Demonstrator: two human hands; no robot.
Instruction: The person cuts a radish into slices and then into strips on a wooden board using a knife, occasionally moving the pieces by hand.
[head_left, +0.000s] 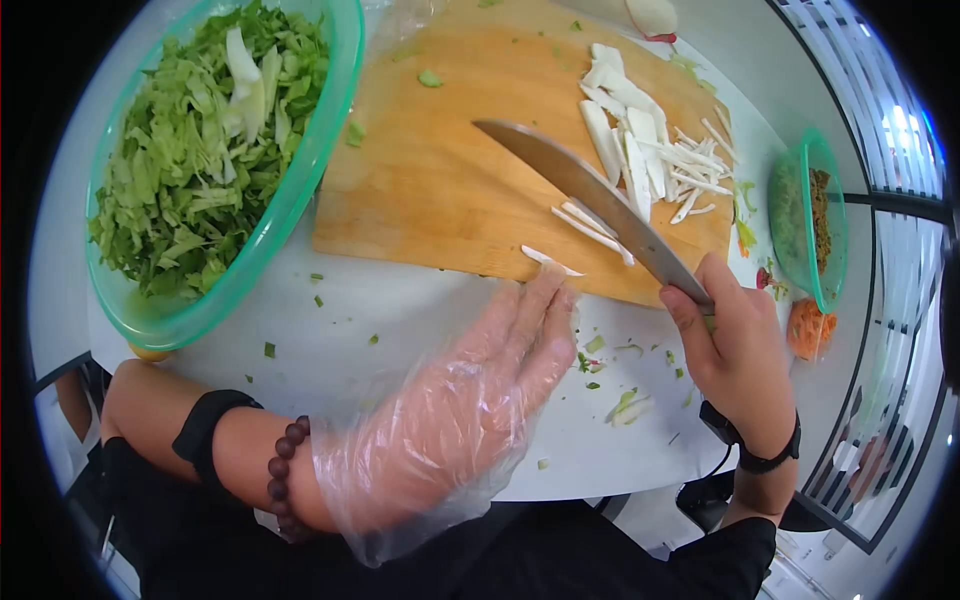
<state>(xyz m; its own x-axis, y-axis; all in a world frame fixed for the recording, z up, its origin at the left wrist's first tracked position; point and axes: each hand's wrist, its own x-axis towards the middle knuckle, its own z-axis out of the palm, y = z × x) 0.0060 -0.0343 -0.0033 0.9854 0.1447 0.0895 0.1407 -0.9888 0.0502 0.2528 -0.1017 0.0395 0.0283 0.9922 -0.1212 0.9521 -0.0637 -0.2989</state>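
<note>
My right hand (735, 345) is closed round the handle of a large kitchen knife (590, 195). Its blade slants up and left over the wooden cutting board (430, 170). My left hand (450, 400), in a clear plastic glove, reaches to the board's near edge with fingers stretched out. Its fingertips touch a thin white vegetable strip (545, 262). A few more white strips (590, 235) lie just below the blade. Beyond the knife are flat white slices (635, 120) and a pile of thin white shreds (695, 165), partly covered by the blade.
On the left stands a green-rimmed bowl (350, 100) full of chopped leafy greens (220, 150). A smaller green container (795, 220) with brown contents is at right, beside orange shreds (810, 328). A white vegetable (652, 16) lies at the far edge. Green scraps dot the white table (320, 340).
</note>
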